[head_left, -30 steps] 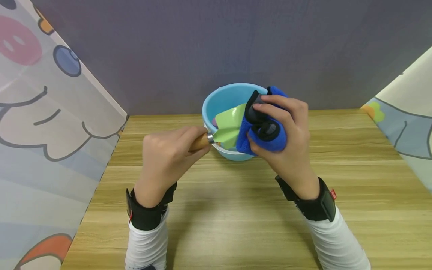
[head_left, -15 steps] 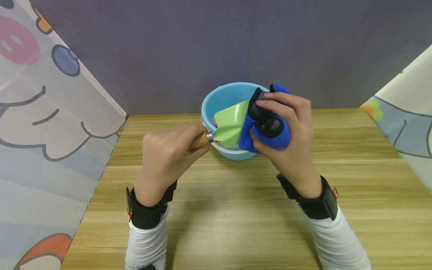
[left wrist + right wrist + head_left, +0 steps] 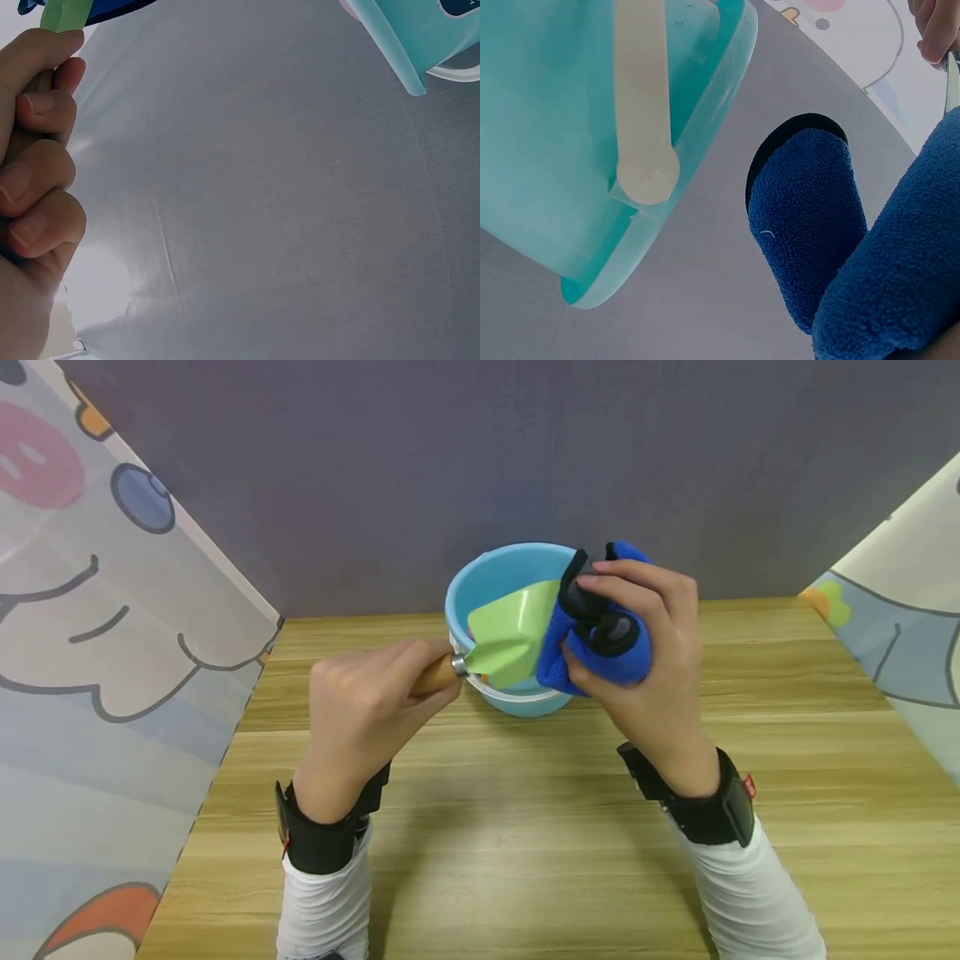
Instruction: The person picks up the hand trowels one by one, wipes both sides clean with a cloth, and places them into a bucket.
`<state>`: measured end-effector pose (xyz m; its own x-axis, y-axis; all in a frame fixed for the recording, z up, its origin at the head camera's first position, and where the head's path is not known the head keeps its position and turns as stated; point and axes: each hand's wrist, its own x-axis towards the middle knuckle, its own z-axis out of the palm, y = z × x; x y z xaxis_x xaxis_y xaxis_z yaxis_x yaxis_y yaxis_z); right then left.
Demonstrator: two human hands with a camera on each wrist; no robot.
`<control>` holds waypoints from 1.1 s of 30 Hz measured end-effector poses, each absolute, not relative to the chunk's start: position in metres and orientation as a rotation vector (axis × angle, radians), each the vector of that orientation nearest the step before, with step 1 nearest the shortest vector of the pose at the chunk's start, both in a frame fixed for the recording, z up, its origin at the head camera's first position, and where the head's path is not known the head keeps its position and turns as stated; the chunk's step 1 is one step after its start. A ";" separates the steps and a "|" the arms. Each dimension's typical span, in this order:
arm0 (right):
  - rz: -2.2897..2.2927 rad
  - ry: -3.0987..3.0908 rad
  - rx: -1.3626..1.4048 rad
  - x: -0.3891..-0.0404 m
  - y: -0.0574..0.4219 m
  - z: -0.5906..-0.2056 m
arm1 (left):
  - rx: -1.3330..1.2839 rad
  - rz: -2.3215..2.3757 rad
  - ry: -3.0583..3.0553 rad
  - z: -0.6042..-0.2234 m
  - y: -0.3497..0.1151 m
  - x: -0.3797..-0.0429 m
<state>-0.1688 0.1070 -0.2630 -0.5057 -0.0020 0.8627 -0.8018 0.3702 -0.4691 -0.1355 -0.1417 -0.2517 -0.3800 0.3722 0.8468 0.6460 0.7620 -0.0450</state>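
Observation:
In the head view my left hand (image 3: 363, 706) grips the wooden handle of a trowel (image 3: 508, 633) with a light green blade. The blade points right, above the mouth of a light blue bucket (image 3: 487, 575). My right hand (image 3: 663, 672) holds a bunched blue cloth (image 3: 626, 664) with black edging against the blade's far end, which it hides. In the left wrist view curled fingers (image 3: 46, 169) wrap the handle, and a strip of green blade (image 3: 67, 15) shows above the thumb. Folds of the cloth (image 3: 806, 225) hang down in the right wrist view.
The bucket stands on the wood-grain table (image 3: 480, 860) near its back edge, against a dark grey panel (image 3: 375, 485). A white handle (image 3: 645, 105) is fixed to the bucket's side. Cartoon-printed panels (image 3: 112, 693) stand left and right. Small coloured things inside the bucket are mostly hidden.
My right hand has slid slightly right and away with the cloth, so a little more of the green blade shows. The left hand has shifted slightly left with the trowel.

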 end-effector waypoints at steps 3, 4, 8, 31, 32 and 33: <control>1.226 -1.808 0.697 -0.169 0.108 -0.263 | -0.768 -0.377 -2.014 -0.251 -0.142 -0.135; 1.225 -1.810 0.697 -0.169 0.108 -0.263 | -0.769 -0.382 -2.015 -0.251 -0.142 -0.135; 1.224 -1.817 0.691 -0.170 0.110 -0.262 | -0.771 -0.389 -2.014 -0.251 -0.142 -0.135; 1.220 -1.855 0.637 -0.170 0.114 -0.259 | -0.757 -0.449 -2.048 -0.250 -0.146 -0.135; 1.220 -1.857 0.633 -0.170 0.114 -0.259 | -0.757 -0.448 -2.047 -0.251 -0.146 -0.135; 1.220 -1.858 0.630 -0.170 0.114 -0.259 | -0.760 -0.438 -2.040 -0.251 -0.146 -0.135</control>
<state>-0.1703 0.1143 -0.2593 -0.5494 0.0234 0.8352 -0.7572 0.4088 -0.5095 -0.1348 -0.1463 -0.2508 -0.4175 0.3473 0.8397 0.6615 0.7497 0.0188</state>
